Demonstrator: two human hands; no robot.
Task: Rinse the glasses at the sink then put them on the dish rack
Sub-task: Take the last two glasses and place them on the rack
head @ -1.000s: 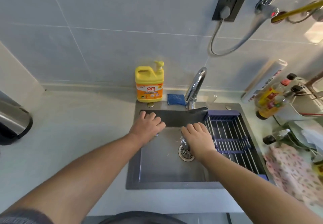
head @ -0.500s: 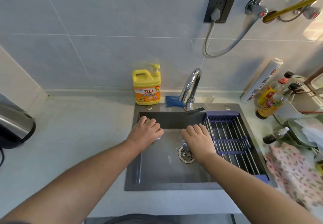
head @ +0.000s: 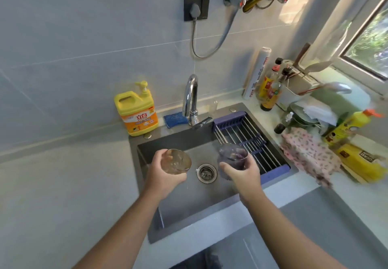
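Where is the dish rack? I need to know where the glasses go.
In the head view, the dish rack sits across the right side of the sink, just right of the tap and beyond the right hand.

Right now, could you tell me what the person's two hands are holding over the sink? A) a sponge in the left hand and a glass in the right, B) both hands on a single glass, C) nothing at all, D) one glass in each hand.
D: the left hand grips a clear glass and the right hand grips a purple-tinted glass, both above the sink.
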